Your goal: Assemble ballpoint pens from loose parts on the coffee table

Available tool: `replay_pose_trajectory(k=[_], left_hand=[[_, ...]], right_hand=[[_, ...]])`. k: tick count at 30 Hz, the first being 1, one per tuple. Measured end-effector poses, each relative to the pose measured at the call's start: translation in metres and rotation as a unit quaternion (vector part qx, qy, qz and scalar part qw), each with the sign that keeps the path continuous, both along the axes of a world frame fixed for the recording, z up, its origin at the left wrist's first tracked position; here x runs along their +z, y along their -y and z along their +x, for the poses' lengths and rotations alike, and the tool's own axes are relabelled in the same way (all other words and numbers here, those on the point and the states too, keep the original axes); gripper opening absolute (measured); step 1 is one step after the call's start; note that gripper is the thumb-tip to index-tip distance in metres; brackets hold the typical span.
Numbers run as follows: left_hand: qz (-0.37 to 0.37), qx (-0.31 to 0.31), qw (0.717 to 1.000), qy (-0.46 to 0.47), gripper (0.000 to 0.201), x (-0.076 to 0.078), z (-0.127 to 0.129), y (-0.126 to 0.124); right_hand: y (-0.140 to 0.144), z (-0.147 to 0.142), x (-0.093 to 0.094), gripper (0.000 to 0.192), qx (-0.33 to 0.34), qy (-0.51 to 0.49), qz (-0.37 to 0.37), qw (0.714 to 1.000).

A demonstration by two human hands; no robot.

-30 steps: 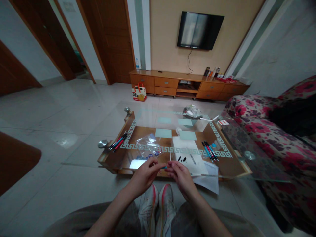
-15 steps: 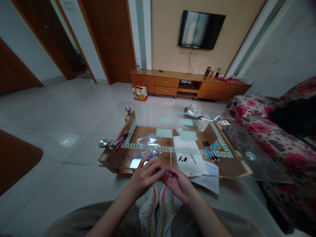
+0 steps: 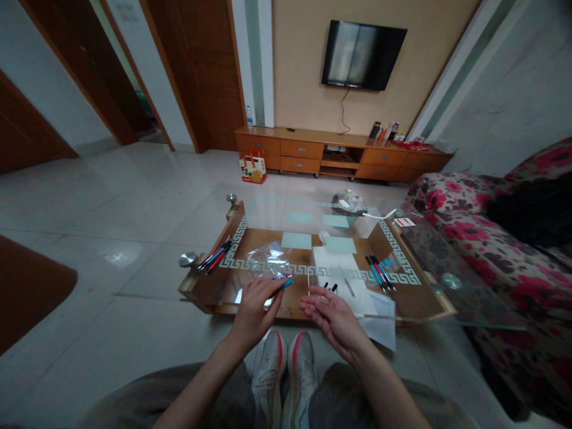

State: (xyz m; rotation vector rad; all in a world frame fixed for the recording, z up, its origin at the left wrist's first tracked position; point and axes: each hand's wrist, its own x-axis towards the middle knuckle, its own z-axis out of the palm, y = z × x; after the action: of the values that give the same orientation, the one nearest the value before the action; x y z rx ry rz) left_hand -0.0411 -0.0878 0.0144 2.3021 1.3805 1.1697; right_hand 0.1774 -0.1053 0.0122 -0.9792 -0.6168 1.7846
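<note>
Hands now apart, left fingers pinching pen

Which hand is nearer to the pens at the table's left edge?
Left. The left hand lies below and right of those pens; the right hand is farther right.

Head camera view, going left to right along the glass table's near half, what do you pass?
Pens at the left edge → clear plastic bag → left hand holding a blue pen → right hand, open → white paper → pens on the right.
</note>
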Motion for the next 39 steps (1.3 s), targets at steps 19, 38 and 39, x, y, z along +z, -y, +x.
replay_pose_trajectory(k=[19, 38, 39], left_hand=[[-0.219, -0.036, 0.952, 0.210, 0.045, 0.030, 0.023, -0.014], [-0.285, -0.060, 0.955, 0.057, 0.043, -0.049, 0.042, -0.090], [-0.284, -0.065, 0.955, 0.057, 0.043, -0.051, 0.040, -0.091]], right_hand=[[-0.050, 0.120, 0.015, 0.040, -0.134, 0.416, 0.251, 0.864], [-0.065, 0.135, -0.054, 0.016, -0.035, 0.627, 0.314, 0.712], [-0.066, 0.134, -0.055, 0.016, -0.027, 0.628, 0.324, 0.707]])
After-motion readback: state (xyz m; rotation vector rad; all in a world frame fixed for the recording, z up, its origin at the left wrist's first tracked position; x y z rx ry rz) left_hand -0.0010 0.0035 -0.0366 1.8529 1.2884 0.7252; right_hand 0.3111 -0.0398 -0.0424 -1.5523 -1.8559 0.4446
